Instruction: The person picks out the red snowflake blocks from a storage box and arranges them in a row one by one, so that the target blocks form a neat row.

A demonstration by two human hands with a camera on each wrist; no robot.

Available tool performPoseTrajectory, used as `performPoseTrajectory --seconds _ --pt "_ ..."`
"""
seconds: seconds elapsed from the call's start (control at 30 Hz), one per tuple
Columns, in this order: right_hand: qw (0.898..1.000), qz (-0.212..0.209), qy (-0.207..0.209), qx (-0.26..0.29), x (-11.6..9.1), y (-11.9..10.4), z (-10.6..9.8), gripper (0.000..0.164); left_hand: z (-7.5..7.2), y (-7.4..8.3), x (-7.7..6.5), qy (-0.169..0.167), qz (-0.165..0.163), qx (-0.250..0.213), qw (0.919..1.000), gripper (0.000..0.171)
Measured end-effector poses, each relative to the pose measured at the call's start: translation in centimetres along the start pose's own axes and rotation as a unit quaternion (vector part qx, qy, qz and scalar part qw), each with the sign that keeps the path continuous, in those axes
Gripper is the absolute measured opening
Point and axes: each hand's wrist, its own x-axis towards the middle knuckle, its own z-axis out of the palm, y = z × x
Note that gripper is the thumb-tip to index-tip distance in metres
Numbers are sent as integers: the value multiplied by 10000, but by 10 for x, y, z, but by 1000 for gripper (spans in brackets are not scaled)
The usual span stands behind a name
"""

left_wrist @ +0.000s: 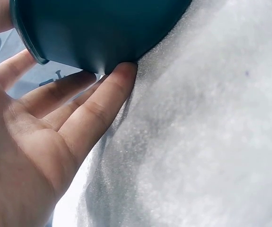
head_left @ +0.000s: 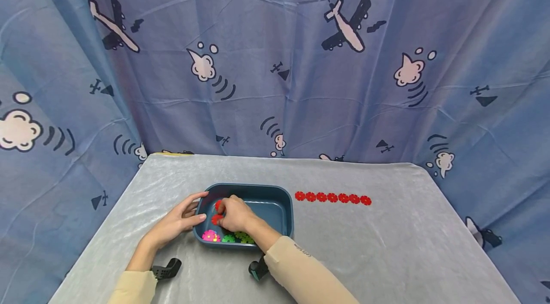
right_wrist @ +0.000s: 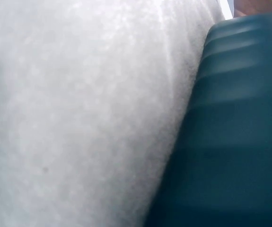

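My left hand (head_left: 174, 223) rests at the left end of a dark teal plastic bin (head_left: 275, 190), its nearly straight fingers (left_wrist: 95, 111) touching the outer wall. Inside the bin, my right hand (head_left: 236, 214) reaches down with bent fingers at red flower-shaped plastic discs (head_left: 216, 219). The fingertips touch or almost touch these discs; whether one is pinched is hidden. Along the bin's near wall lie pink discs (head_left: 209, 235), a green disc (head_left: 228, 238) and yellow-green discs (head_left: 247, 238), partly under the right wrist. The right wrist view shows only the bin's outside, not the right fingers.
Right of the bin, several red discs (head_left: 332, 197) lie in a straight row on the pale grey cloth (head_left: 386, 246). A blue curtain (head_left: 266, 56) with airplane prints stands behind and at both sides. Black straps (head_left: 166, 269) sit on the wrists.
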Motion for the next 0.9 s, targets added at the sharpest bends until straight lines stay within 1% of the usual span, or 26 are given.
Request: performPoseTrajectory --seconds 0.27,0.57,0.67,0.8,0.9 --pt "9999 -90 -28 51 0 1 -1 20 0 2 -1 18 -15 28 10000 65" --pt "9998 -111 3 144 0 4 0 19 1 0 0 21 -32 24 10000 63" --pt "9996 -158 73 242 1 5 0 21 1 0 0 33 -38 22 10000 63" --pt "9982 -190 192 530 1 7 1 25 0 0 -1 48 -65 54 10000 63" --pt "9969 -147 212 738 1 7 0 24 0 0 -1 63 -91 76 9999 62"
